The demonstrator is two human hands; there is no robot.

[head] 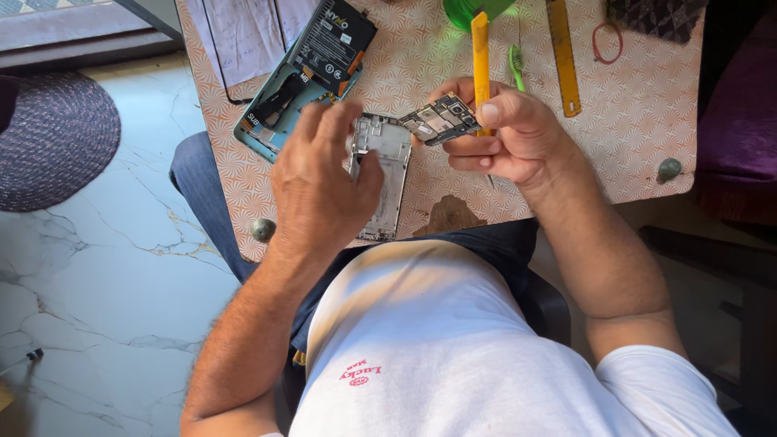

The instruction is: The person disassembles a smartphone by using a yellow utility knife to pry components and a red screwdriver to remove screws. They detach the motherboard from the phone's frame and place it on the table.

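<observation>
My left hand (320, 182) grips a silver phone frame (387, 174), holding it tilted above the patterned table (639, 121). My right hand (506, 133) pinches a small dark circuit board (439, 120) between thumb and fingers, just right of the frame's top end. The same hand also carries a thin tool whose metal tip pokes out below the palm; its yellow handle (481, 57) rises above the fingers.
A teal phone back shell (271, 113) lies on the table with a black battery (332, 44) on it. Papers (243, 32), a yellow ruler (562, 57), a green tool (515, 65), a red rubber band (607, 42) and a green object (473, 10) lie further back. Marble floor and a dark round mat (53, 137) lie left.
</observation>
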